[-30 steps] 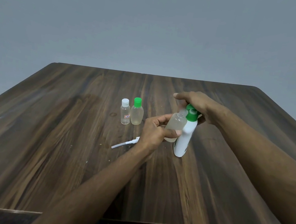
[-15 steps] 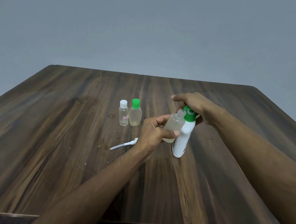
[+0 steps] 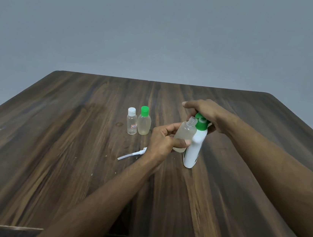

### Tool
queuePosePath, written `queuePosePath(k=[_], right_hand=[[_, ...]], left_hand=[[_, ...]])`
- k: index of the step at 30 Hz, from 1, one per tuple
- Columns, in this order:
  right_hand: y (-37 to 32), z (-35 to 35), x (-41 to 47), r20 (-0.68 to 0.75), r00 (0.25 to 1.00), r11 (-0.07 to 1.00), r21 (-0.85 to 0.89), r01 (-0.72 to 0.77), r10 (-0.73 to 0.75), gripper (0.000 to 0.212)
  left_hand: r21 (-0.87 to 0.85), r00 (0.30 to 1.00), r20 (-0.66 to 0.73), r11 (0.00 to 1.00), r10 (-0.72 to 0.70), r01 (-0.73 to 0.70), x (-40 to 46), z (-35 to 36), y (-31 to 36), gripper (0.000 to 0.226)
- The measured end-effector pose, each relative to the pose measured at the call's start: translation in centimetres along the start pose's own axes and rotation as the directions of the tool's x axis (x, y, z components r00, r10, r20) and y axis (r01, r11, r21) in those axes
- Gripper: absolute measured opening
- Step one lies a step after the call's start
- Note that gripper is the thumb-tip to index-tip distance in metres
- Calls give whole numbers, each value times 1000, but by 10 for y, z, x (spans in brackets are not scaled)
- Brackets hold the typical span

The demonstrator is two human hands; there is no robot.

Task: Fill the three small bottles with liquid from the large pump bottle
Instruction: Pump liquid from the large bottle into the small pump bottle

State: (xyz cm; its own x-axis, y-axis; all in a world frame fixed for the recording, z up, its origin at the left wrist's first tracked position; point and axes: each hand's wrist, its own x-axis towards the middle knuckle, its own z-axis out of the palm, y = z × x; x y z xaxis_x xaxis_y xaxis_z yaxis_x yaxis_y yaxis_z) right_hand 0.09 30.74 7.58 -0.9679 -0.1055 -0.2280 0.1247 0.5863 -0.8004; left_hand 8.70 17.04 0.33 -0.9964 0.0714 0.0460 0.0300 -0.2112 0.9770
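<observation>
Left hand (image 3: 161, 141): a small uncapped clear plastic bottle (image 3: 184, 136) is gripped between curled fingers and thumb, tilted so its open neck meets the pump spout; judged held so for filling.
Right hand (image 3: 205, 112): laid over the green pump head (image 3: 200, 123) of the tall white plastic pump bottle (image 3: 194, 149), fingers curved upon it, judged ready for pressing.
Pump bottle: stood on the table just right of the left hand, touching the small bottle.
Filled stock: a white-capped clear small bottle (image 3: 131, 121) and a green-capped clear small bottle (image 3: 144, 120) are stood upright, touching, left of both hands; judged set aside as done.
Loose part: a white plastic dip tube (image 3: 132, 154) is laid flat just left of the left wrist.
Surface: dark wood-grain table (image 3: 57, 155), spotted with small marks.
Room: plain grey wall (image 3: 163, 29) behind.
</observation>
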Motion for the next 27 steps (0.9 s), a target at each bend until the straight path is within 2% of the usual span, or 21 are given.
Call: queuePosePath(k=[3, 11, 18, 27], right_hand=[[-2, -2, -2, 20, 1000, 1000, 18, -15, 14, 43], [3, 3, 4, -37, 999, 1000, -28, 12, -13, 30], [-2, -3, 1, 32, 999, 1000, -6, -9, 10, 41], [1, 2, 3, -29, 1000, 999, -53, 4, -5, 29]], left_hand=[[5, 1000, -3, 1000, 1, -1, 0, 0, 0, 48], [-3, 1000, 3, 1000, 2, -2, 0, 0, -1, 46], [-7, 1000, 1, 1000, 5, -5, -1, 1, 1, 47], [-9, 1000, 3, 1000, 8, -8, -2, 1, 1, 46]])
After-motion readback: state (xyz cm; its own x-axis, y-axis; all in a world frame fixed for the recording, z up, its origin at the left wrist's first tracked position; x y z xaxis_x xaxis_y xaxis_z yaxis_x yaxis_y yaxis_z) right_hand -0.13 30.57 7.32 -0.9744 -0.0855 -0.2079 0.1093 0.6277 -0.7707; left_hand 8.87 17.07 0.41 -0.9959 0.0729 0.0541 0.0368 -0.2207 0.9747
